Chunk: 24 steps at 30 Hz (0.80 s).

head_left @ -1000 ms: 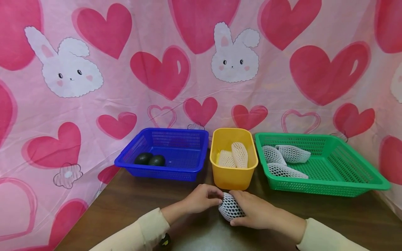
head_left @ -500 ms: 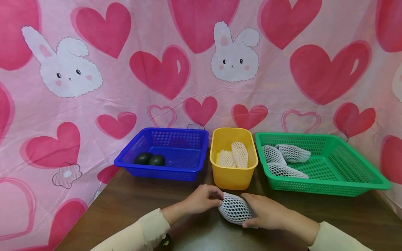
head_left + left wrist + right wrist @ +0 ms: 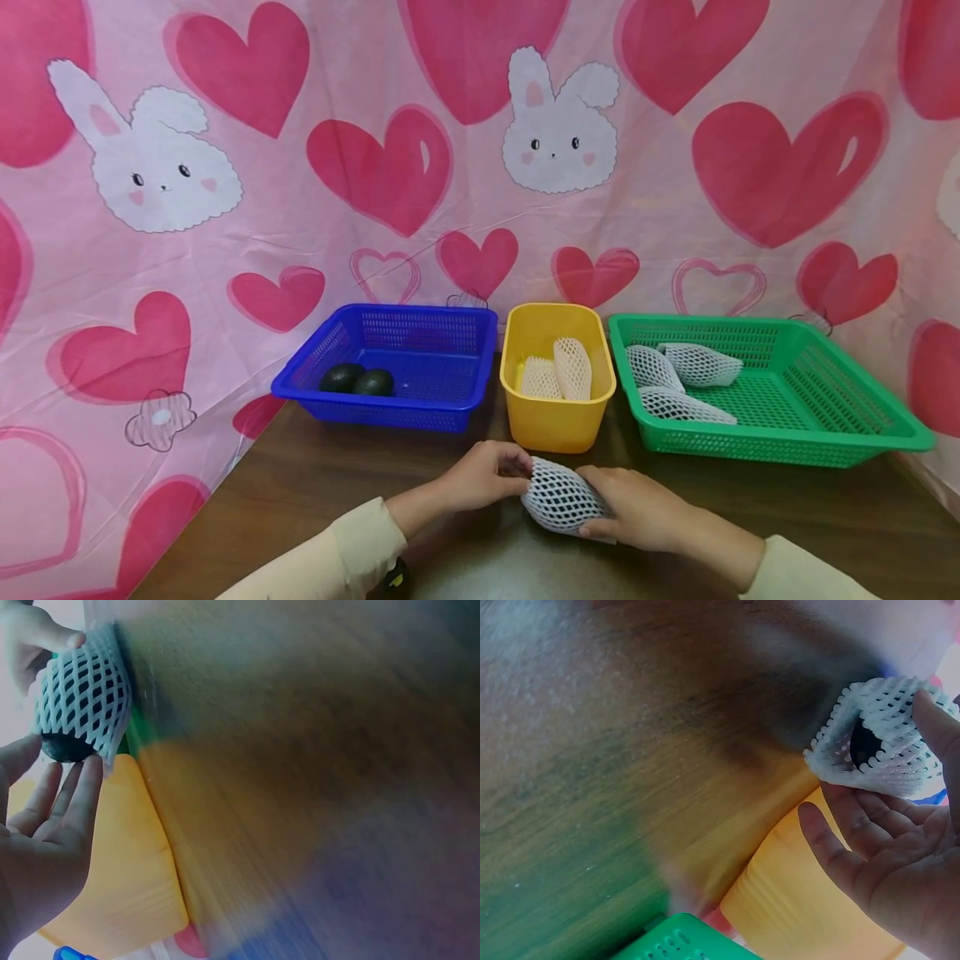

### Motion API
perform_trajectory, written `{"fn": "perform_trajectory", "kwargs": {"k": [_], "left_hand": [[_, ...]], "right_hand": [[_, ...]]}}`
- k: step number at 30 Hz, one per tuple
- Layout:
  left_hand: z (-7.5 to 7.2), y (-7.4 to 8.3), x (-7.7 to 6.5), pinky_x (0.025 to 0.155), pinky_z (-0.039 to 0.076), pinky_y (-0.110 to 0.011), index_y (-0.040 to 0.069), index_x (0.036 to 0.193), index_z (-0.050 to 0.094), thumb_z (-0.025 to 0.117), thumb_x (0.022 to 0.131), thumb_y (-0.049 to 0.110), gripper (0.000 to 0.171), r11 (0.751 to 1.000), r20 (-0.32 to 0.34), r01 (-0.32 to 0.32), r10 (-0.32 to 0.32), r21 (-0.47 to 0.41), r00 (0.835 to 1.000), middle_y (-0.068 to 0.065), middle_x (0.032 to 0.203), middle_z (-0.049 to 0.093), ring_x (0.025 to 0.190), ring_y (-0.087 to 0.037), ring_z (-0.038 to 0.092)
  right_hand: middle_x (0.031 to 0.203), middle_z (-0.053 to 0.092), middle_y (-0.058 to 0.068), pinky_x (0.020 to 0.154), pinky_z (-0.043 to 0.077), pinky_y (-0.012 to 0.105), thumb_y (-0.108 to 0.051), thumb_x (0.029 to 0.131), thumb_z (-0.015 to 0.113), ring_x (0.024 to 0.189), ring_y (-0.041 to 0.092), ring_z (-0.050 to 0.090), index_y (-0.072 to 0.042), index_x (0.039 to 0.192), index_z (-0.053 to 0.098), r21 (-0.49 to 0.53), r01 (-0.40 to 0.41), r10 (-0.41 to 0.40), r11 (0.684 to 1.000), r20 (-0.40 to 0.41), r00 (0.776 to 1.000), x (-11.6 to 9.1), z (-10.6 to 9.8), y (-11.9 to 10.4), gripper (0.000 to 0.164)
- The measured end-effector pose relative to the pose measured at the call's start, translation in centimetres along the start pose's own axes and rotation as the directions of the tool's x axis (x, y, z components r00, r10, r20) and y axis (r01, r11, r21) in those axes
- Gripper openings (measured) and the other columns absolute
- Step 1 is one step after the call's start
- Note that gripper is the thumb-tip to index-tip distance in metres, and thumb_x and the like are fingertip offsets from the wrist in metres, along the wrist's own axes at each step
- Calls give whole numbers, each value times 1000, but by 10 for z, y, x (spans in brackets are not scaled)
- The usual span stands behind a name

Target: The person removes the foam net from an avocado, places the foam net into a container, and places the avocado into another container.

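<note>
Wooden surface (image 3: 277, 492): white foam net (image 3: 561, 498) is covering a dark fruit (image 3: 69, 749).
Left hand (image 3: 482, 477) is pinching fruit's bare end, right hand (image 3: 637, 510) gripping net, near yellow bin (image 3: 557, 427); probably avocado, mesh obscuring it.

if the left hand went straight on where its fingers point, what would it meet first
Probably the net-sleeved fruit; the left hand has its fingertips at the dark end. Beyond, the right hand looks next, though depth is hard to judge.
</note>
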<state>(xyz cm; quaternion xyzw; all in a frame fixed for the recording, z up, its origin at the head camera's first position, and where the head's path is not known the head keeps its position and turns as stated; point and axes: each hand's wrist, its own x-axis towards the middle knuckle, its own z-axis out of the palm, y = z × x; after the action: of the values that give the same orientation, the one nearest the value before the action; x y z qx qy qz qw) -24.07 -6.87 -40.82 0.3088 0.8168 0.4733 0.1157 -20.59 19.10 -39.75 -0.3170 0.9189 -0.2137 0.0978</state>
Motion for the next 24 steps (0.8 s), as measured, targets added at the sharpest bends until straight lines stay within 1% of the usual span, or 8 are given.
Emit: {"fn": "perform_trajectory", "kwargs": {"k": [4, 7, 11, 16, 20, 24], "left_hand": [[0, -1, 1, 75, 52, -21, 2, 100, 68, 75, 81, 0, 20, 999, 28, 13, -12, -45, 1000, -1, 95, 70, 86, -8, 65], [0, -2, 2, 74, 53, -21, 0, 105, 66, 75, 80, -4, 27, 996, 61, 35, -30, -87, 998, -3, 98, 69, 88, -11, 66], [1, -2, 2, 74, 53, -22, -1, 109, 65, 75, 77, -8, 34, 989, 105, 63, -49, -134, 993, -2, 100, 68, 88, -11, 66], [4, -2, 3, 76, 54, -24, -2, 112, 64, 73, 74, -13, 40, 980, 141, 75, -50, -182, 989, -4, 103, 67, 90, -9, 65], [8, -4, 5, 78, 53, -23, -2, 114, 61, 73, 73, -15, 45, 978, 165, 76, -45, -192, 985, -4, 105, 67, 92, -7, 64], [11, -5, 6, 81, 51, -21, 1, 112, 59, 74, 71, -14, 47, 987, 174, 54, -28, -149, 984, 0, 104, 66, 93, -5, 63]], "right_hand": [[112, 62, -3, 81, 51, 38, -52, 82, 72, 91, 8, 56, -7, 127, 55, 5, 2, -3, 1000, 7, 1000, 1, -1, 0, 66], [112, 62, -4, 82, 51, 38, -51, 82, 72, 91, 7, 56, -7, 127, 55, 3, 10, -10, 1000, 9, 1000, 1, -1, 0, 65], [112, 62, -4, 82, 51, 38, -51, 82, 72, 92, 7, 57, -8, 127, 55, 2, 25, -25, 1000, 10, 1000, 2, -1, 1, 64], [111, 62, -5, 83, 51, 37, -49, 83, 73, 93, 6, 57, -8, 126, 56, 3, 41, -41, 999, 10, 999, 3, -2, 1, 62], [111, 62, -7, 83, 51, 37, -48, 83, 73, 93, 5, 57, -9, 126, 56, 14, 50, -50, 999, 15, 999, 4, -2, 1, 61], [112, 62, -7, 84, 51, 37, -46, 82, 74, 95, 6, 57, -9, 127, 57, 16, 65, -66, 998, 13, 998, 5, -2, 2, 60]]}}
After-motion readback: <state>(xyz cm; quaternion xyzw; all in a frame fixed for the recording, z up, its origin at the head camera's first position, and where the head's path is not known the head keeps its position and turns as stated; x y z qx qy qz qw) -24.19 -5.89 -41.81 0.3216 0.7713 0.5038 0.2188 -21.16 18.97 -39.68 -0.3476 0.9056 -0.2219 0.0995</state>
